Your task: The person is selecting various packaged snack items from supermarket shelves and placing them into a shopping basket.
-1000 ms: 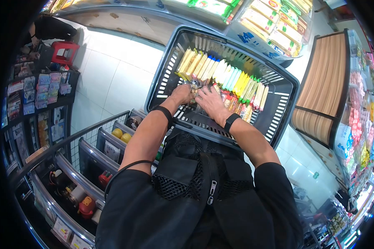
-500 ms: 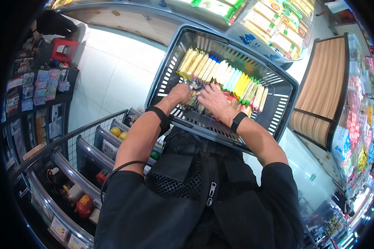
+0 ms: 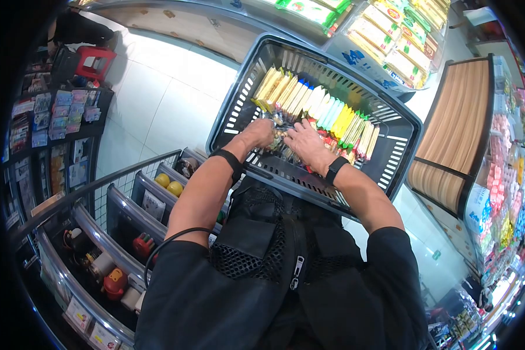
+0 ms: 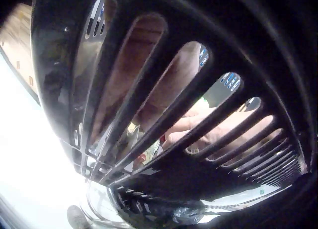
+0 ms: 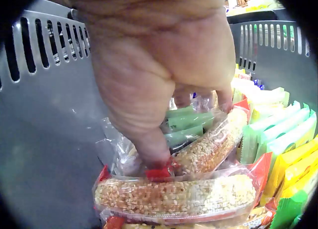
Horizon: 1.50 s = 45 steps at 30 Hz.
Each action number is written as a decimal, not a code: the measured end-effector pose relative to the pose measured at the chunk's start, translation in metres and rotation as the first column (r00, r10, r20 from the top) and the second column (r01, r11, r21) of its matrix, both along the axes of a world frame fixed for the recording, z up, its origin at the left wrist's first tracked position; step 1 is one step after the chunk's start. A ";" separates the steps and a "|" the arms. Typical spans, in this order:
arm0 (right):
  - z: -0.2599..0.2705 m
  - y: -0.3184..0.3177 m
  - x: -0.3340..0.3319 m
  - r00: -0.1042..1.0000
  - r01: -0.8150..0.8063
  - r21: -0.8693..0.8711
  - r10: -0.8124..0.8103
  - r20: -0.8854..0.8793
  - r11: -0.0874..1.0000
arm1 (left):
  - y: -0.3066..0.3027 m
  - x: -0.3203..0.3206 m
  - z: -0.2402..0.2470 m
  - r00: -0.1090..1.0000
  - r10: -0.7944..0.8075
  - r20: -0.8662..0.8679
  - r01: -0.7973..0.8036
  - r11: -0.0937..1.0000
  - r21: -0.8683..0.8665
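A grey shopping basket [image 3: 413,143] holds an upright row of thin wrapped snack packets [image 3: 326,111], with other wrapped snacks on the near side. My right hand [image 3: 310,149] reaches down among these near snacks. In the right wrist view, its thumb and fingers span a clear-wrapped sesame-coated snack bar [image 5: 211,145], gripping it near both ends. A second sesame-coated bar [image 5: 174,195] lies crosswise just below the thumb. My left hand [image 3: 259,134] is at the basket's near left, fingers bent down among shiny packets; I cannot tell whether it holds one. Basket slats partly hide both hands in the left wrist view.
Beyond the basket, a display bin [image 3: 385,44] holds more packaged snacks. A divided bin rack [image 3: 108,251] with small goods stands at the left front. Farther off are a red stool [image 3: 94,63], a wood-grain panel [image 3: 455,116] and candy shelves [image 3: 501,175].
Both hands stay low in the basket's near side. The right hand has shifted slightly to the right, and the head view has tilted a little. The row of packets stands as before.
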State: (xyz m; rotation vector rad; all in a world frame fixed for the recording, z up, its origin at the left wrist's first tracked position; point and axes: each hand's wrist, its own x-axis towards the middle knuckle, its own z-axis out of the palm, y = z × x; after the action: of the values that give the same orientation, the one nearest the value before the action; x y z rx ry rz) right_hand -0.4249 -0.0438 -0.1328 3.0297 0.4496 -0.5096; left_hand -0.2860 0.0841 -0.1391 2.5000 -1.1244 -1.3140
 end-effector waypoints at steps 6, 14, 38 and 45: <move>-0.008 0.001 -0.004 1.000 0.013 -0.020 -0.013 0.001 1.000 | 0.000 0.003 -0.006 1.000 0.007 -0.008 -0.006 0.999 0.032; -0.014 0.001 0.005 0.997 -0.014 -0.079 0.008 -0.077 0.997 | 0.002 0.007 0.013 0.998 0.063 0.015 -0.064 0.997 0.045; -0.018 -0.030 0.026 0.964 0.086 0.214 -0.028 -0.263 0.973 | 0.021 0.022 0.035 0.968 0.237 -0.084 -0.245 0.962 -0.117; -0.019 -0.029 0.037 0.901 0.165 0.170 -0.078 -0.427 0.972 | 0.028 0.018 0.053 0.965 0.246 -0.087 -0.256 0.956 -0.141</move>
State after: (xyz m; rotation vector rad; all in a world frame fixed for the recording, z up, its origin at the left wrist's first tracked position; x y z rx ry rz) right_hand -0.3879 -0.0724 -0.1514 3.1461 0.3413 -1.2088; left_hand -0.2677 0.1121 -0.0858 2.3741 -0.8248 -1.1880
